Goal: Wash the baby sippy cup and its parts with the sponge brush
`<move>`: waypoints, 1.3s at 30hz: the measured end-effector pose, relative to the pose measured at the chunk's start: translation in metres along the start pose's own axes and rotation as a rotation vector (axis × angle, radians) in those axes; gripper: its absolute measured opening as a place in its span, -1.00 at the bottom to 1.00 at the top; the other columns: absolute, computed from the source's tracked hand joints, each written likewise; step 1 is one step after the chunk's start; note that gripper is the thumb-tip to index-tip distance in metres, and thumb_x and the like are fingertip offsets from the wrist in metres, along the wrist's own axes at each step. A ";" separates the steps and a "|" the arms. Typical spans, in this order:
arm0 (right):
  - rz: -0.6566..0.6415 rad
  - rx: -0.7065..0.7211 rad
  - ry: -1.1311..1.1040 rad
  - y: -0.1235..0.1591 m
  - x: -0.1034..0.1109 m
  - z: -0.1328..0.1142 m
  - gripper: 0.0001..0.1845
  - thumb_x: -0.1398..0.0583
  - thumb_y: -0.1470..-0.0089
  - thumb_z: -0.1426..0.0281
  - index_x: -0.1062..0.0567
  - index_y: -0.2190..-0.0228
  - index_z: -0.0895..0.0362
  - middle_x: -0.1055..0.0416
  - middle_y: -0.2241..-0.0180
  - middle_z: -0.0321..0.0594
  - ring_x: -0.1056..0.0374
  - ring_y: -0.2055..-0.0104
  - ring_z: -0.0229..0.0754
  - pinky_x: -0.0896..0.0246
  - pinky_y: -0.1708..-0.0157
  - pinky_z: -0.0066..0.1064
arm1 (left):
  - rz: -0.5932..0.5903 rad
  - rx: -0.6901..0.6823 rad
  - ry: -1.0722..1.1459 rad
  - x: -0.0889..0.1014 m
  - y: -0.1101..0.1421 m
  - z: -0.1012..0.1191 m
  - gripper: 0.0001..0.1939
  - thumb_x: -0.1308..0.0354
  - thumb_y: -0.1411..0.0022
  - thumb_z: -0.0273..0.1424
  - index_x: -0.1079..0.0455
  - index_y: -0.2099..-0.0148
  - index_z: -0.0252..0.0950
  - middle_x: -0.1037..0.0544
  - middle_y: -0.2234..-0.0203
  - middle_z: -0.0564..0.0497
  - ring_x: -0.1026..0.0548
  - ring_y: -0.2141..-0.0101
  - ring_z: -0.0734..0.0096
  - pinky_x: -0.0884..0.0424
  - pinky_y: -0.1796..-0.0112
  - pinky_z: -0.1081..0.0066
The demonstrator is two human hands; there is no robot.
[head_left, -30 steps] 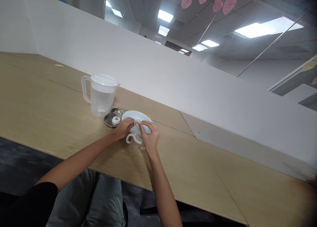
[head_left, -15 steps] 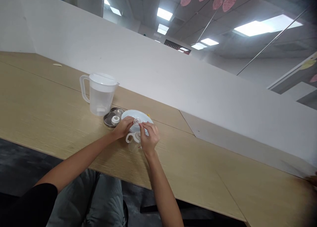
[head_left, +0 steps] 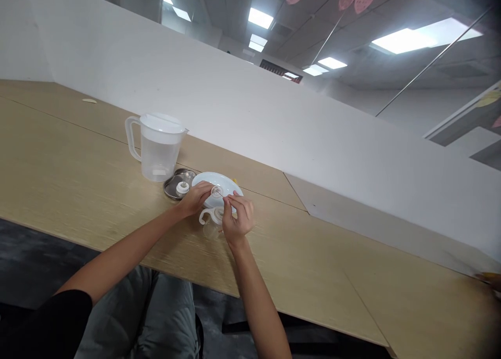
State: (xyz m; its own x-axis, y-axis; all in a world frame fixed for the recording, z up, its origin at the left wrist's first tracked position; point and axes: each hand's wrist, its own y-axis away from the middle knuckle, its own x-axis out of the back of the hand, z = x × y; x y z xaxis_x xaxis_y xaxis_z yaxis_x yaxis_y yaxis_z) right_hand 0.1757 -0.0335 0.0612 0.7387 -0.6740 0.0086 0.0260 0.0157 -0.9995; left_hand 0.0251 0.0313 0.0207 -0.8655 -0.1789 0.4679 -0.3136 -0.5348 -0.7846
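Observation:
Over the pale blue-white plate [head_left: 230,186], my left hand [head_left: 194,198] pinches a small clear round piece [head_left: 216,191], which looks like a bottle nipple. My right hand [head_left: 238,216] is closed on a thin stick-like tool [head_left: 221,194] whose tip reaches the clear piece. What kind of tool it is, I cannot make out. Just below the hands stands a clear baby bottle [head_left: 212,229] with a white handle, partly hidden by my right hand. Left of my left hand, a white ring-shaped collar [head_left: 182,188] lies in a round metal tray [head_left: 169,190].
A lidded plastic pitcher [head_left: 159,158] of clear liquid stands behind the tray. A white partition [head_left: 235,119] runs along the table's [head_left: 97,176] far side. A small yellow item [head_left: 235,181] shows behind the plate, and a pale flat scrap [head_left: 89,101] lies far left.
My right hand has drawn slightly away from the clear piece, so more of the thin tool shows between the hands. My left hand keeps its hold.

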 end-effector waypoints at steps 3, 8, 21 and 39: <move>0.003 0.014 0.021 -0.001 0.001 -0.001 -0.95 -0.20 -0.17 0.50 -0.44 0.34 0.11 -0.50 0.41 -0.26 -0.51 0.27 -0.21 -0.48 0.24 -0.32 | -0.013 0.000 0.009 0.000 0.000 0.000 -0.64 0.16 -0.44 -0.30 -0.44 0.14 -0.33 -0.56 0.23 -0.12 -0.46 0.17 0.29 -0.39 0.08 0.28; 0.013 0.021 0.022 -0.003 0.003 -0.003 -0.94 -0.20 -0.16 0.51 -0.44 0.33 0.11 -0.50 0.40 -0.26 -0.51 0.26 -0.20 -0.48 0.25 -0.33 | -0.045 0.021 0.014 0.002 0.000 0.001 -0.63 0.17 -0.45 -0.30 -0.44 0.13 -0.35 -0.55 0.22 -0.13 -0.45 0.16 0.29 -0.36 0.05 0.27; 0.062 0.062 0.016 -0.002 0.007 -0.005 -0.91 -0.22 -0.14 0.53 -0.44 0.31 0.12 -0.49 0.39 -0.25 -0.52 0.20 -0.17 -0.48 0.24 -0.34 | -0.053 0.034 0.030 0.004 0.001 0.003 -0.62 0.19 -0.45 -0.29 -0.43 0.13 -0.34 -0.56 0.20 -0.12 -0.44 0.14 0.27 -0.36 0.03 0.26; 0.126 0.098 0.054 -0.001 0.015 -0.004 -0.92 -0.19 -0.18 0.49 -0.41 0.26 0.11 -0.43 0.39 -0.26 -0.48 0.25 -0.20 -0.50 0.28 -0.33 | -0.056 0.028 0.010 0.000 0.001 0.000 -0.64 0.17 -0.45 -0.32 -0.44 0.14 -0.32 -0.56 0.21 -0.09 -0.46 0.15 0.27 -0.38 0.05 0.26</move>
State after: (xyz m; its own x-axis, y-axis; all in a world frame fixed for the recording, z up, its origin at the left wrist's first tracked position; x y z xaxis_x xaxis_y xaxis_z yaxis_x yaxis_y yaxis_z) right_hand 0.1840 -0.0462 0.0627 0.7034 -0.7004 -0.1213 0.0024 0.1729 -0.9849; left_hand 0.0249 0.0309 0.0199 -0.8506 -0.1397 0.5068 -0.3509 -0.5670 -0.7452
